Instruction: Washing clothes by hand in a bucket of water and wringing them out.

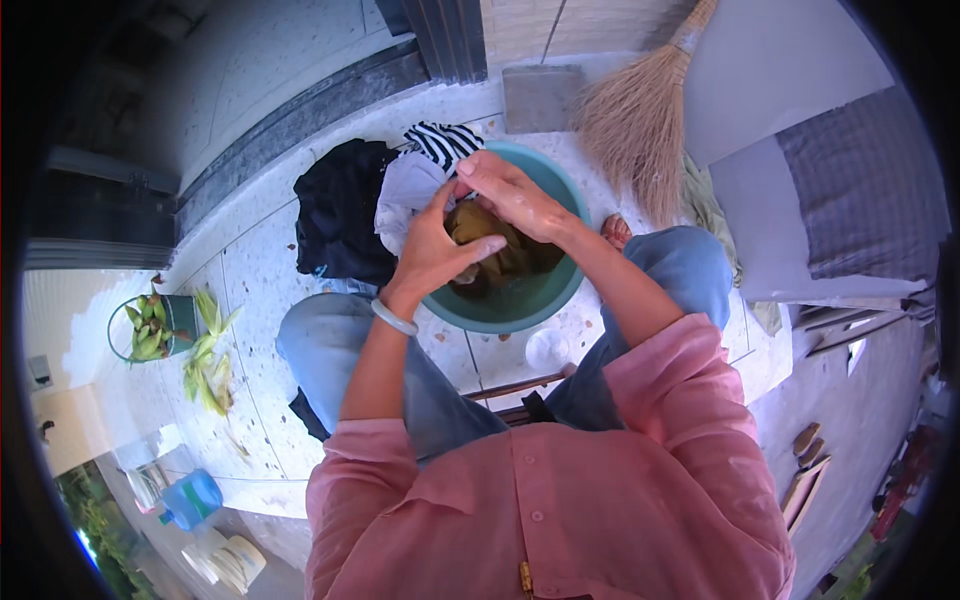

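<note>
**Two hands closed on a wet olive cloth in a teal basin**

Both hands are bunched over an olive-brown garment (490, 240) that lies in the teal basin (560, 290), just above the centre of the view. The left hand (432, 250) is clenched on the cloth from its 9 o'clock side, while the right hand (510, 192) is pressed down on it from 12 o'clock, fingers curled and close together.

The garment is judged soft and limp, heavy with water and probably slippery if soap is in it; a full-fisted grip on a gathered bunch, as seen, is likely to serve better than a pinch at an edge. No stiffness or fragility is suggested.

Much is hidden. Most of the cloth is covered by the hands, so its kind and full extent cannot be made out. The water level is hard to read, and the basin's near rim is cut by the left forearm. At the basin's 10 o'clock, a pile of black, white and striped clothes (345, 205) is heaped, its separate pieces not distinguishable. A broom (635, 120) lies at 2 o'clock.
</note>
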`<state>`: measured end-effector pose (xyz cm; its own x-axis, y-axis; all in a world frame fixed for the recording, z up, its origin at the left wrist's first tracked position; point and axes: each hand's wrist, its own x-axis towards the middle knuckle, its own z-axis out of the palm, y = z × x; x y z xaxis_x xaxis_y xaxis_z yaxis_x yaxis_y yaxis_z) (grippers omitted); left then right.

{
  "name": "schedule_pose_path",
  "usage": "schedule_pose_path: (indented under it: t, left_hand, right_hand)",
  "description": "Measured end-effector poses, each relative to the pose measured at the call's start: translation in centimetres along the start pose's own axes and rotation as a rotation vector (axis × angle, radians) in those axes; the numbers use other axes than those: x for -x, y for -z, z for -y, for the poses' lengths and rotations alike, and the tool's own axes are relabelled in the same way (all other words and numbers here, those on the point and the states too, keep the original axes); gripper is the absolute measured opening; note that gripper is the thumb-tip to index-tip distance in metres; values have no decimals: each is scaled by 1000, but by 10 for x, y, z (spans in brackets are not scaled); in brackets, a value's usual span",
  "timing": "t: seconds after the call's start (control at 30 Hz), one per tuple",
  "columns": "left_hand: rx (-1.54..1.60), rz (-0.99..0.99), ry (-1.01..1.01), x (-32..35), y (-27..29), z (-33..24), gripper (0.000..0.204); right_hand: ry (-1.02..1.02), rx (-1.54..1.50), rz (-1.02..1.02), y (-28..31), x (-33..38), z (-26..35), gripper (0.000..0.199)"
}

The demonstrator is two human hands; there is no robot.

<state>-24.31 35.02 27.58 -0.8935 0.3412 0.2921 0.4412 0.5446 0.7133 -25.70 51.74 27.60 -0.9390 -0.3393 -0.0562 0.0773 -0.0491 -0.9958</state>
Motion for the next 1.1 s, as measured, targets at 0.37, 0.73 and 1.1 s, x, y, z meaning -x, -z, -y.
schedule_pose_path:
  t: [0.37,0.73,1.1]
  left_hand:
    - [1142,-274,482,-1,53,10,35]
    - [1434,-209,804,14,-53,65,19]
    - [1432,-5,1188,17,-90,44,34]
  right_hand:
    - [-221,344,272,-1,23,-68,56]
    - [534,514,-78,-31,29,-3,46]
    - [8,731,-773,-38,2,-76,35]
